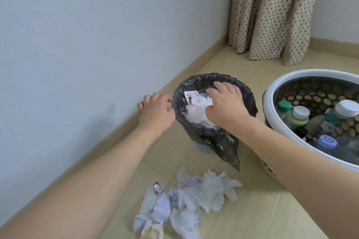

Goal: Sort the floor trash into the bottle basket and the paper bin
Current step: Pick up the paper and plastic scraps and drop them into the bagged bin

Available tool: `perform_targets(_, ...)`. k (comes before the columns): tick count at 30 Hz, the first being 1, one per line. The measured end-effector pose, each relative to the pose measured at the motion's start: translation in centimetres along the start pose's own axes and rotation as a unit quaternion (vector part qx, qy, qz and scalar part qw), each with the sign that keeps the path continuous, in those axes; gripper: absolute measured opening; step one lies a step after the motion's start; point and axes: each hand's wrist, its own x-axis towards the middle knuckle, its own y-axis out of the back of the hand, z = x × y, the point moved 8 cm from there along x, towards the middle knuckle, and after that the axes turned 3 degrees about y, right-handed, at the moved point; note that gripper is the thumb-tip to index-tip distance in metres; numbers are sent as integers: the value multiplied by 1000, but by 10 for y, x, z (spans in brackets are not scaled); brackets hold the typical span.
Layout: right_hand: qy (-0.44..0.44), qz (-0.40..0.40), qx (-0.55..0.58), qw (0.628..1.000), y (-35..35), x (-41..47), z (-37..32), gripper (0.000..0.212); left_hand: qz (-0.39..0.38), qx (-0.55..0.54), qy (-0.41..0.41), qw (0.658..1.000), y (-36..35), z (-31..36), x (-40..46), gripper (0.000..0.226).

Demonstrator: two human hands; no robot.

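Paper bin [244, 91]: small round container lined with a black, crinkled plastic bag; bag folded over the rim, loose tail hanging down the near side. It stands on the floor close to the wall's baseboard [108, 139], with a narrow strip of floor between. Inside: crumpled white paper [194, 114] piled close to the rim, plus a flat white card with red marks.

Right hand [225, 105]: over the bin mouth, palm down, fingers spread and fairly straight, pressing on the paper; not curled round anything visible.

Left hand [155, 112]: at the bin's left rim, fingers curled, thumb and forefinger at the bag's edge. Appears to pinch the bag; contact is not fully clear.

Bottle basket [272, 91]: just right of the bin, a slim gap between them. Smooth white oval rim, dark perforated wall with round holes. Holds clear plastic bottles [328, 122], caps white, green and lilac.

Floor trash [190, 200]: loose heap of crumpled white tissue and paper, soft and creased, in front of the bin, between the forearms; a small foil scrap [157, 187] at its left edge.

Floor [252, 209]: pale beige tiles, open to the right of the heap and behind the basket. Dotted tan curtain [272, 15] hangs in the far corner, hem on the floor.
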Motion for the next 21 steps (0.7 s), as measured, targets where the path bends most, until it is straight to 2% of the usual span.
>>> perform_targets(2, 91, 123, 2, 988, 12, -15, -39, 44, -18, -49, 54, 997, -4, -51, -20, 33)
perform_targets(4, 192, 179, 30, 965, 8, -42, -84, 36, -92, -111, 92, 985, -25, -100, -58, 27)
perform_targets(6, 296, 122, 27, 947, -23, -75, -130, 32, -206, -126, 114, 964, -53, -136, -108, 26)
perform_targets(8, 353, 13, -6, 935, -74, -108, -162, 29, -300, -110, 124, 940, -82, -165, -160, 27)
perform_targets(10, 320, -101, -12, 942, -125, -133, -175, 29, -330, -107, 168, 923, -105, -192, -200, 29)
perform_targets(13, 159, -254, 34, 953, -183, -147, -163, 35, -294, -150, 269, 905, -127, -218, -225, 28)
perform_targets(14, 119, -280, 49, 951, -195, -148, -161, 37, -284, -166, 299, 896, -132, -223, -229, 30)
perform_targets(16, 67, -302, 71, 948, -209, -149, -157, 40, -275, -187, 346, 877, -141, -225, -234, 37)
perform_targets(18, 47, -313, 48, 947, -218, -149, -151, 43, -277, -205, 363, 866, -153, -221, -238, 38)
perform_targets(21, 47, -312, -6, 949, -225, -144, -138, 41, -264, -246, 349, 865, -163, -216, -235, 26)
